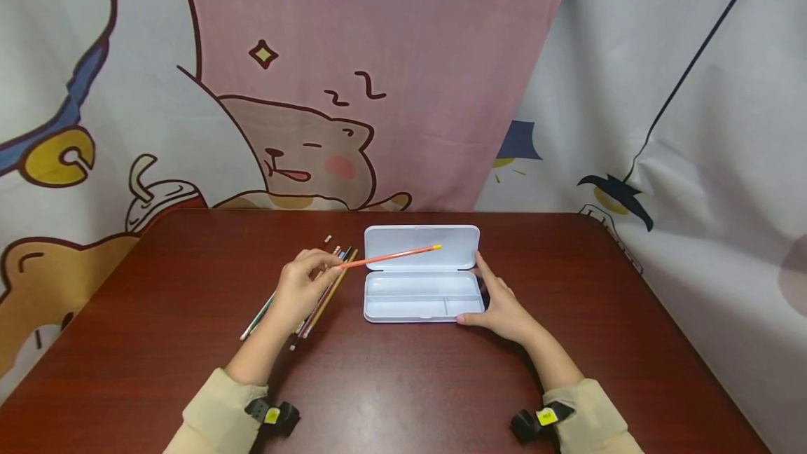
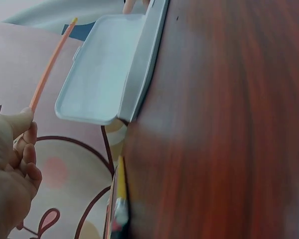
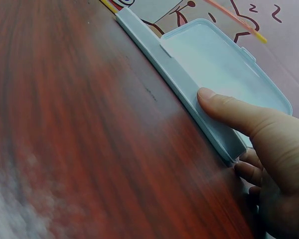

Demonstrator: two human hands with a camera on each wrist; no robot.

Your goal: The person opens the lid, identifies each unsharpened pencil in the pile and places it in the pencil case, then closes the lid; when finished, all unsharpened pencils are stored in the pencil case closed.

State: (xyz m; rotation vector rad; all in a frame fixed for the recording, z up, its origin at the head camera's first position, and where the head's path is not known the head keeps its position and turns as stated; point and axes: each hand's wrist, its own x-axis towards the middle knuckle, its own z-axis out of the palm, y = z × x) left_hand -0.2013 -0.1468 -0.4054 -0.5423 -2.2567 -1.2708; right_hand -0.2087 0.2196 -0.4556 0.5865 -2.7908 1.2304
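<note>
My left hand pinches an orange pencil between thumb and fingertips. The pencil is held nearly level, its yellow end pointing right, above the open white pencil case. In the left wrist view the same pencil slants up from the thumb. The case lies with its lid raised at the back, and its tray has a long section and smaller front compartments. My right hand grips the case's right end, the thumb on the front wall and the other fingers partly hidden round the side.
Several pencils lie in a loose bunch left of the case, partly hidden under my left hand and forearm. The brown wooden table ends at a cartoon-print curtain behind. Each wrist carries a small black camera.
</note>
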